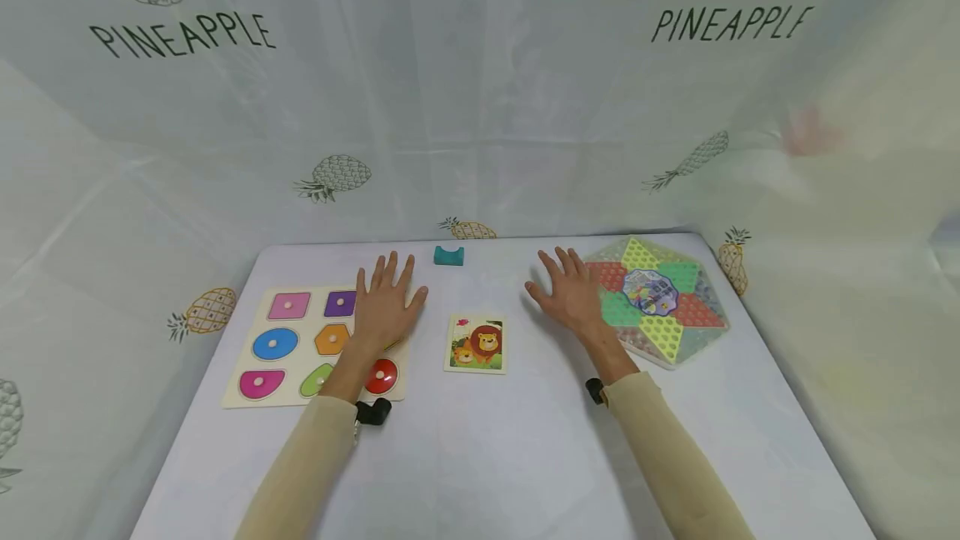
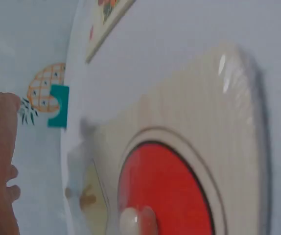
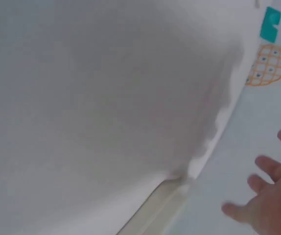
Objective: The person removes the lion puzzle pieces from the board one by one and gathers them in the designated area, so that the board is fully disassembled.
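My left hand (image 1: 382, 313), fingers spread, is over the right part of a wooden shape board (image 1: 288, 357) with knobbed pieces. The red circle piece (image 2: 165, 191) shows large in the left wrist view. My right hand (image 1: 573, 297) has its fingers spread too and holds nothing; it is beside the left edge of a hexagonal game board (image 1: 693, 340). Between the two hands lies a square lion picture puzzle (image 1: 476, 344). Behind it, near the far edge, sits a teal block (image 1: 449, 257) with a curved notch, visible in both wrist views. My left hand and forearm hide part of the shape board.
All of these lie on a white table (image 1: 495, 457). A pale curtain with pineapple prints (image 1: 480, 107) hangs behind the far edge and along the sides. Each wrist carries a small black camera mount (image 1: 373, 412).
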A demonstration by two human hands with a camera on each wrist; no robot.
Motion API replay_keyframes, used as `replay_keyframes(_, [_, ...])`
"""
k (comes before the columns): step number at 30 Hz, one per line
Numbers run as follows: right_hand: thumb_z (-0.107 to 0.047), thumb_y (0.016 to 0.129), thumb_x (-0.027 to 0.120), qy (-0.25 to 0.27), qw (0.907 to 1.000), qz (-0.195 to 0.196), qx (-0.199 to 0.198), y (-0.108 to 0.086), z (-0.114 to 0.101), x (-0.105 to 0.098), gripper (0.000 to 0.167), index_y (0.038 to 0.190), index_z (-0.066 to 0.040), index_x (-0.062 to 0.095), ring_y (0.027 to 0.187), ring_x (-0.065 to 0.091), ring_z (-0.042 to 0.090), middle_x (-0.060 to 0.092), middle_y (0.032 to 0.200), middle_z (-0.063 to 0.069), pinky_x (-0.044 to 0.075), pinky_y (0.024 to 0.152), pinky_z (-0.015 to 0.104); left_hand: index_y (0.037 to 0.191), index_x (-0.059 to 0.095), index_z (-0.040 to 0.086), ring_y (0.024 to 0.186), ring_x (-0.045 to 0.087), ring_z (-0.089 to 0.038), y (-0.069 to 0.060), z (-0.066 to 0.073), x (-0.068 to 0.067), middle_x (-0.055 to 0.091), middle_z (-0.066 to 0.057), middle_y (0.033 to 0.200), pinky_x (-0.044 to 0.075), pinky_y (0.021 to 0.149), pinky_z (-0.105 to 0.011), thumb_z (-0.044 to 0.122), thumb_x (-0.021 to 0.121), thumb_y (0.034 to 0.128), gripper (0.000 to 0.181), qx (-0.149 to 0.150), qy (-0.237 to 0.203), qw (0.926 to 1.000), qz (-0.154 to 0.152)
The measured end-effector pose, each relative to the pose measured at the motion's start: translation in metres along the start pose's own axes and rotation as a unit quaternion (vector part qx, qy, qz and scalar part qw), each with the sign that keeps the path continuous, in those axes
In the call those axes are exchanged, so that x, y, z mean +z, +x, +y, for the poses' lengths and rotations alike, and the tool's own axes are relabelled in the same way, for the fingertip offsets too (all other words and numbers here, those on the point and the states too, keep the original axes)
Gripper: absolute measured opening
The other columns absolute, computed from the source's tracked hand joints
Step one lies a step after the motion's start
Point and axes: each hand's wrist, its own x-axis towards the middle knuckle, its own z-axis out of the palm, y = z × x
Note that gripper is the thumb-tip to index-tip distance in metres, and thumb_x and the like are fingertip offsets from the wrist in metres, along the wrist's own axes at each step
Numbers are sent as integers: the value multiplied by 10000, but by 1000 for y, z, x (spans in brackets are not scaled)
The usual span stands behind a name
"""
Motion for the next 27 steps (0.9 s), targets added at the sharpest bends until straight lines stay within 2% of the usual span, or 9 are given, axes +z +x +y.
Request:
replay_keyframes(5, [-421, 954, 650, 1065, 9940, -98, -250, 1, -17, -2, 584, 1461, -159, 526, 1328, 447, 408, 501, 1438, 170, 403, 1044, 617, 1617, 237, 253, 1554, 109, -325, -13, 16, -2, 170, -106, 1681, 44, 1223, -608, 594, 390, 1016, 708, 515, 49, 9987, 7])
replay_keyframes(10, [-356, 965, 667, 1827, 9812, -556, -291, 3, -33, -3, 488, 1402, -154, 591, 1231, 526, 333, 553, 1335, 128, 466, 1018, 517, 1584, 340, 261, 1534, 204, -326, -31, 31, -2, 257, -103, 1656, 135, 1213, -613, 554, 459, 1012, 654, 1197, 51, 9928, -58])
replay_keyframes(12, [-329, 970, 669, 1993, 9765, -753, -308, 2, -39, -1, 452, 1379, -146, 613, 1187, 557, 320, 560, 1317, 116, 492, 986, 496, 1581, 346, 278, 1533, 212, -318, -39, 35, 1, 261, -93, 1656, 158, 1209, -613, 561, 485, 1001, 660, 1445, 120, 9892, -208])
replay_keyframes(16, [-290, 972, 671, 2062, 9710, -1120, -464, 1, -48, 2, 414, 1350, -123, 639, 1119, 601, 322, 588, 1290, 112, 526, 929, 474, 1579, 345, 309, 1533, 215, -311, -53, 44, 8, 254, -86, 1660, 174, 1208, -607, 593, 520, 974, 691, 1824, 217, 9812, -597])
replay_keyframes(19, [-293, 976, 667, 1923, 9684, -1460, -621, 0, -55, 6, 399, 1343, -134, 647, 1113, 606, 305, 605, 1276, 97, 528, 939, 460, 1574, 358, 304, 1529, 224, -318, -62, 49, 13, 260, -103, 1657, 185, 1207, -602, 615, 527, 961, 708, 1961, 277, 9765, -854])
replay_keyframes(23, [-264, 982, 661, 1757, 9623, -1894, -856, 0, -63, 15, 344, 1310, -161, 673, 1105, 599, 235, 628, 1244, 50, 515, 974, 424, 1585, 326, 307, 1539, 187, -322, -69, 55, 18, 219, -115, 1668, 173, 1216, -587, 624, 506, 966, 719, 1946, 393, 9734, -1146])
replay_keyframes(27, [-189, 986, 633, 1636, 9566, -2195, -1001, 0, -70, 25, 285, 1262, -168, 705, 1068, 598, 179, 659, 1177, 20, 510, 980, 391, 1598, 280, 317, 1547, 151, -327, -71, 58, 20, 180, -118, 1678, 145, 1224, -581, 608, 492, 981, 715, 1879, 398, 9723, -1334])
